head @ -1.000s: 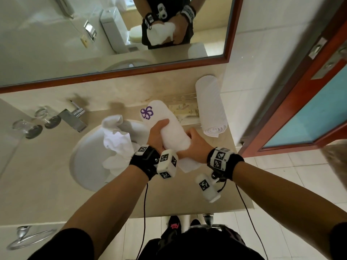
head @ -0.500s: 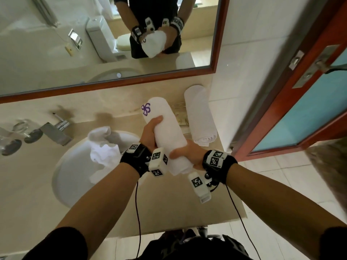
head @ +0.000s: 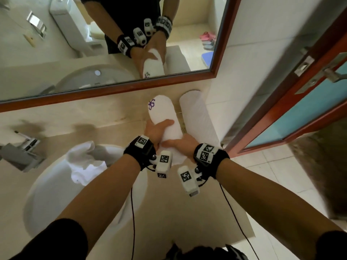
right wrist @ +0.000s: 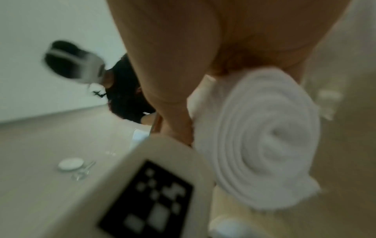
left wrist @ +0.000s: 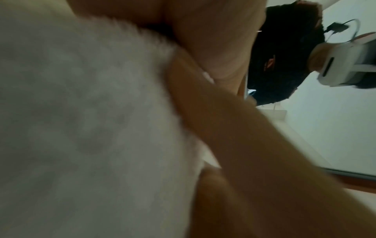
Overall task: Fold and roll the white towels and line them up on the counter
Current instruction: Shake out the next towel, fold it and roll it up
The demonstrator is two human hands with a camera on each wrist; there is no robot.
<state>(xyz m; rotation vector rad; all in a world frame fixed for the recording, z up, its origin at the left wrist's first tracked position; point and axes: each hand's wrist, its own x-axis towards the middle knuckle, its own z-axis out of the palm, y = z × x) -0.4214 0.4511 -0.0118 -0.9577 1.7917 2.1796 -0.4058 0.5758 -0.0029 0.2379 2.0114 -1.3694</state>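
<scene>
A rolled white towel with a purple emblem (head: 163, 114) lies lengthwise toward the mirror, held above the counter (head: 112, 136). My left hand (head: 157, 129) grips its middle from the left; my right hand (head: 181, 144) grips its near end. The spiral end of the rolled towel (right wrist: 264, 141) fills the right wrist view, and its white nap (left wrist: 81, 128) fills the left wrist view. A second rolled white towel (head: 199, 117) lies just to the right, against the side wall. A loose, crumpled white towel (head: 84, 162) sits in the sink basin (head: 48, 192).
A chrome faucet (head: 22, 151) is at the left of the basin. The wood-framed mirror (head: 112, 87) runs along the back wall. A red door frame (head: 281, 117) with a blue panel stands to the right, tiled floor below it.
Both hands have carried the emblem towel farther back and to the right, so it now lies close beside the second roll. The view has shifted with my head.
</scene>
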